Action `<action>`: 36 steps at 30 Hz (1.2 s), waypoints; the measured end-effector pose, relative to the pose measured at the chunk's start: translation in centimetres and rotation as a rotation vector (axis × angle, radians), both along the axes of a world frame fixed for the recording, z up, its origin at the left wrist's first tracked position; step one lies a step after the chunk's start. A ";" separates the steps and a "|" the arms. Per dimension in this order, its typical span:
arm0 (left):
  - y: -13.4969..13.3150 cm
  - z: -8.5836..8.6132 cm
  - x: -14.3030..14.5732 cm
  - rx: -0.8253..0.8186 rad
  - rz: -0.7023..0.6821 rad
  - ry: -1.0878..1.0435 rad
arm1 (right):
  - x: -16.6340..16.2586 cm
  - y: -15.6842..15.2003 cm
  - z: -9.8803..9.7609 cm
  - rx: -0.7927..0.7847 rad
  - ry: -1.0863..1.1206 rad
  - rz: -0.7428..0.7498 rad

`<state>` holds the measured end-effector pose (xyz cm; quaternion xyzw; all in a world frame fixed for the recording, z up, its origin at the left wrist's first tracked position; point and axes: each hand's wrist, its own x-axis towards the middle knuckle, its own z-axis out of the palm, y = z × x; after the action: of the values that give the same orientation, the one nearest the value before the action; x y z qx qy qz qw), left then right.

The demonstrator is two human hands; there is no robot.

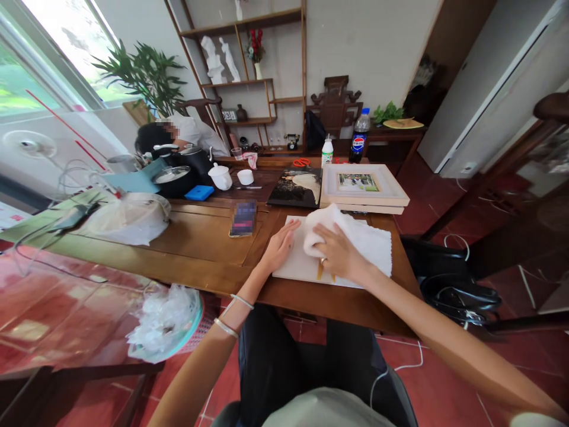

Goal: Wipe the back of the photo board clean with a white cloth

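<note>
A white board or panel (296,267) lies flat near the front edge of the wooden table. My left hand (281,244) rests along its left side with the fingers stretched out, holding nothing. Bunched in my right hand (335,252) is a white cloth (371,240), pressed against the panel; its loose end spreads to the right. Below that hand, small yellowish-brown strips (320,270) show on the panel. The part under the cloth is hidden.
Behind the panel sit a framed photo (358,181) and a dark picture panel (296,188). A phone (243,218) lies to the left. Farther back stand a cola bottle (360,136), a white bottle (327,153) and red scissors (301,162). A person (195,131) leans at the far left.
</note>
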<state>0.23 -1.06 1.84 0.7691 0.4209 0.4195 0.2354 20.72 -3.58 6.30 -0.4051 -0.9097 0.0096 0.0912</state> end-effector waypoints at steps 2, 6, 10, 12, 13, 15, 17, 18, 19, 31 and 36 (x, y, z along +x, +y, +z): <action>-0.2 0.2 0.0 -0.013 0.006 -0.018 | -1.2 -1.7 0.1 -0.014 -0.001 0.144; -0.5 0.5 0.1 -0.006 -0.005 -0.039 | -1.7 -4.5 1.1 -0.109 0.031 0.382; -0.5 0.6 0.2 -0.008 0.003 0.006 | 0.8 -5.2 3.0 -0.240 0.076 0.432; -0.4 0.5 0.2 0.004 -0.005 0.054 | 2.7 -4.8 3.8 -0.275 0.121 0.343; -0.3 0.4 0.3 0.013 -0.010 0.074 | 3.6 -4.4 4.1 -0.270 0.146 0.273; -0.2 0.2 0.3 0.028 -0.012 0.098 | 5.1 -3.1 4.6 -0.217 0.210 0.109; 0.0 0.1 0.2 0.035 -0.012 0.100 | 5.8 -1.4 4.8 -0.118 0.283 -0.070; 0.0 0.0 0.2 0.037 -0.014 0.097 | 5.7 -0.4 4.8 -0.064 0.306 -0.143; 0.0 0.0 0.2 0.037 -0.016 0.093 | 5.3 0.5 4.7 -0.018 0.311 -0.188; 0.0 -0.2 0.2 0.018 0.010 0.113 | -3.5 5.3 1.8 -0.046 0.013 0.041; 0.0 -0.2 0.2 0.010 -0.025 0.073 | 2.1 4.8 1.5 -0.078 0.019 -0.097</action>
<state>0.39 -1.03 1.63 0.7901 0.4176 0.3904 0.2212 22.83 1.17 7.77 -0.4516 -0.8871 0.0446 0.0845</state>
